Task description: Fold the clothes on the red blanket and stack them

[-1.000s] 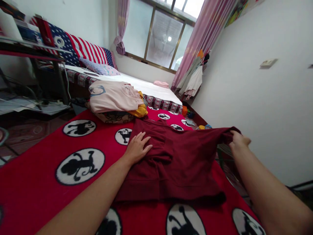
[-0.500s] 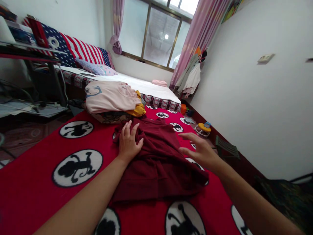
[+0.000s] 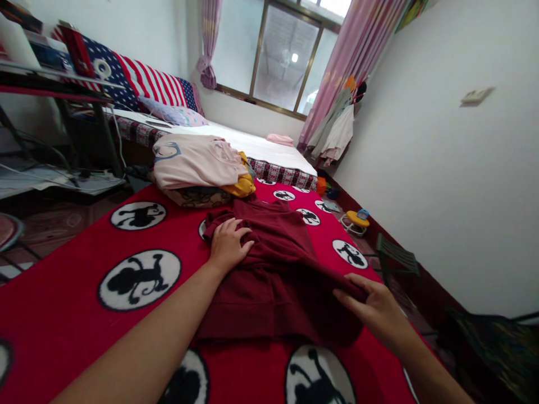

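A maroon long-sleeved top [image 3: 261, 297] lies partly folded in front of me. My left hand [image 3: 231, 244] rests on its left side, fingers bent a little and the thumb apart, pressing on the cloth. On the other side, my right hand [image 3: 370, 300] is closed on the top's right edge, thumb below and fingers above. That edge is raised off the bed, and a dark hollow shows under it. Underneath everything is a red blanket [image 3: 84, 258] printed with black figures in white circles.
Behind the top stands a pile of folded clothes [image 3: 197, 163], pink and yellow ones among them. Farther back is a bed with a white cover [image 3: 248, 143]. A cluttered desk [image 3: 50, 95] is at left. A yellow stool [image 3: 356, 219] and a dark folding stool [image 3: 396, 255] stand at right.
My right hand has moved down and taken hold of the top's right edge, lifting it. My left hand stays on the left side. The view has shifted slightly.
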A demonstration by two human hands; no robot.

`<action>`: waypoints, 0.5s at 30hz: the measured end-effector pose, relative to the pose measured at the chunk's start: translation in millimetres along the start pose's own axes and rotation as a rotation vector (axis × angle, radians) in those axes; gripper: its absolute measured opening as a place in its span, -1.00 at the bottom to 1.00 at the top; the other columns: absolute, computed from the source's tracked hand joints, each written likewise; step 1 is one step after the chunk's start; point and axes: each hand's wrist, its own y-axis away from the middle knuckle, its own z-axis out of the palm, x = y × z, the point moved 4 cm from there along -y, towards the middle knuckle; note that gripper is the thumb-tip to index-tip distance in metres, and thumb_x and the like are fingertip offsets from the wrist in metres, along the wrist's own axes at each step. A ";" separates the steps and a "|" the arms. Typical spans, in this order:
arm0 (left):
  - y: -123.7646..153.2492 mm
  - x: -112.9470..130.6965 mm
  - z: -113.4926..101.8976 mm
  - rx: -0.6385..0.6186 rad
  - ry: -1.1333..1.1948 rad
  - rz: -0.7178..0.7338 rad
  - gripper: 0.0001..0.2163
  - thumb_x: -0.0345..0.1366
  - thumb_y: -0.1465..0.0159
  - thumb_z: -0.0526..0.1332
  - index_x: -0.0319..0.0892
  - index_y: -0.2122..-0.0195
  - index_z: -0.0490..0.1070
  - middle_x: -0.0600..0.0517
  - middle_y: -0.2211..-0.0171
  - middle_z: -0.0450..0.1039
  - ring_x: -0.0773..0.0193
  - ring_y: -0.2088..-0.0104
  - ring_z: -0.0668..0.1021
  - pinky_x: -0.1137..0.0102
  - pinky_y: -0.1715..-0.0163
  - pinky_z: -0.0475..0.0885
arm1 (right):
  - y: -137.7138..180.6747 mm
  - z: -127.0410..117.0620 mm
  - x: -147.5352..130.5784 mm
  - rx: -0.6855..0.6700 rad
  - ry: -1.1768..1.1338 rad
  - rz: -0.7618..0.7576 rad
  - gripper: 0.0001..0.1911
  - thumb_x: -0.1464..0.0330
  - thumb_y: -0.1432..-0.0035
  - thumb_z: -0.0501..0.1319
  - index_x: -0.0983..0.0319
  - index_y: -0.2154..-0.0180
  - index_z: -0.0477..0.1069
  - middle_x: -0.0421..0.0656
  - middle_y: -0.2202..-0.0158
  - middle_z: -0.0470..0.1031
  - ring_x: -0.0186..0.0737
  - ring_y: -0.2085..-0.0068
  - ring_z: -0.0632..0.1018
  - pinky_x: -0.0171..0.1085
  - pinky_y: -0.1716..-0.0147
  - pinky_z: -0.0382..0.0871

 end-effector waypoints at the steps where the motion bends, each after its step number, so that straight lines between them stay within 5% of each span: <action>1: -0.1 -0.5 0.4 -0.001 -0.001 -0.005 -0.78 -0.16 -0.16 0.31 -0.03 0.18 0.57 -0.07 -0.07 0.42 -0.02 -0.15 0.37 0.07 -0.15 0.26 | 3.3 0.7 -11.8 -0.040 -0.052 -0.007 -0.66 0.09 -0.11 0.24 0.20 0.23 0.53 -0.15 0.35 0.55 -0.14 0.32 0.55 -0.30 0.39 0.42; 6: -1.0 0.2 0.0 0.015 0.008 -0.030 -0.92 -0.25 -0.15 0.29 -0.07 0.33 0.53 -0.06 0.02 0.46 0.00 -0.09 0.41 0.11 -0.08 0.31 | -11.4 29.0 -35.9 -0.625 -0.239 -0.005 -0.57 0.10 0.04 0.38 0.26 0.21 0.57 -0.12 0.40 0.58 -0.20 0.43 0.55 -0.33 0.47 0.41; 7: -1.1 0.7 -0.3 0.016 0.008 -0.030 -0.94 -0.27 -0.15 0.29 -0.08 0.35 0.51 -0.06 0.05 0.47 0.00 -0.06 0.43 0.11 -0.06 0.32 | -30.0 30.1 -31.9 -0.582 -0.243 -0.018 -0.60 0.10 0.01 0.36 0.27 0.25 0.58 -0.13 0.44 0.57 -0.23 0.46 0.54 -0.34 0.50 0.39; 10: -1.3 1.7 -0.9 0.020 0.012 -0.023 -0.97 -0.31 -0.13 0.27 -0.09 0.38 0.47 -0.06 0.09 0.48 0.00 -0.01 0.45 0.12 -0.01 0.34 | -109.6 18.2 -10.0 -0.087 -0.146 -0.096 -0.72 0.19 -0.12 0.25 0.30 0.35 0.55 -0.15 0.51 0.53 -0.28 0.49 0.53 -0.37 0.50 0.40; 12: -1.1 1.7 -1.5 0.027 0.018 -0.024 -0.97 -0.33 -0.12 0.26 -0.10 0.39 0.45 -0.06 0.10 0.48 0.01 0.00 0.45 0.12 -0.01 0.34 | -161.8 11.6 10.4 0.179 -0.070 -0.012 -0.79 0.35 -0.13 0.19 0.32 0.26 0.54 -0.15 0.47 0.54 -0.30 0.50 0.55 -0.39 0.51 0.41; 15: -0.7 1.7 -2.8 0.035 0.035 -0.030 -0.97 -0.34 -0.11 0.24 -0.10 0.41 0.43 -0.06 0.12 0.48 0.01 0.00 0.45 0.12 -0.01 0.34 | -221.7 13.7 33.3 0.301 -0.009 0.061 -0.68 0.52 -0.10 0.13 0.36 0.11 0.51 -0.10 0.37 0.57 -0.34 0.52 0.56 -0.39 0.50 0.42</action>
